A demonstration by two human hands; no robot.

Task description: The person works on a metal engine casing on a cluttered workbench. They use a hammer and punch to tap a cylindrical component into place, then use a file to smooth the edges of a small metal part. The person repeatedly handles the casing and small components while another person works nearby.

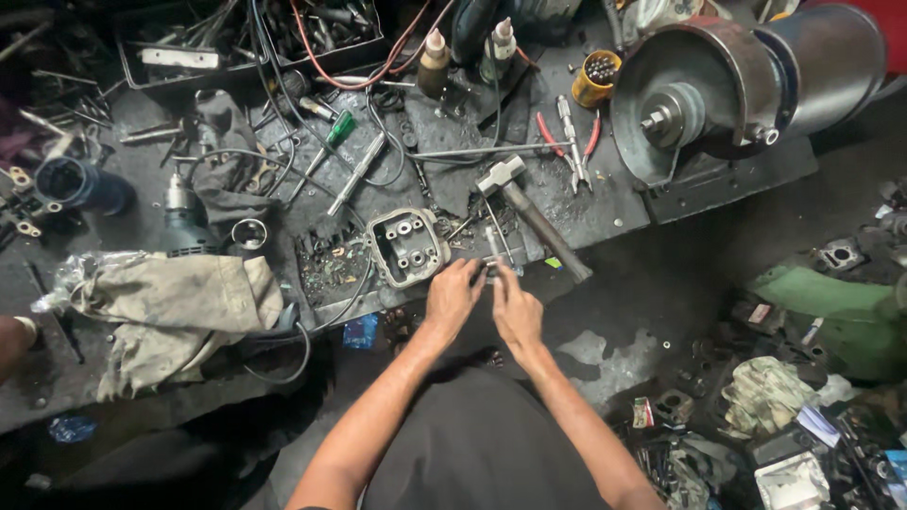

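Observation:
My left hand (452,297) and my right hand (515,307) meet at the front edge of a dark, oily work board (605,212). Together they pinch a small metal part (491,269) between their fingertips; its exact shape is hidden by the fingers. Just left of my left hand lies a grey cast-metal engine housing (408,246) with several round holes. A hammer (529,208) with a wooden handle lies right behind my hands, its head pointing away from me.
Red-handled pliers (570,137), a green-handled screwdriver (326,142), a ratchet (357,172), cables and two bottles (435,61) litter the board. A bench grinder (718,94) stands at the back right. A dirty cloth (175,302) lies left; scrap parts lie right.

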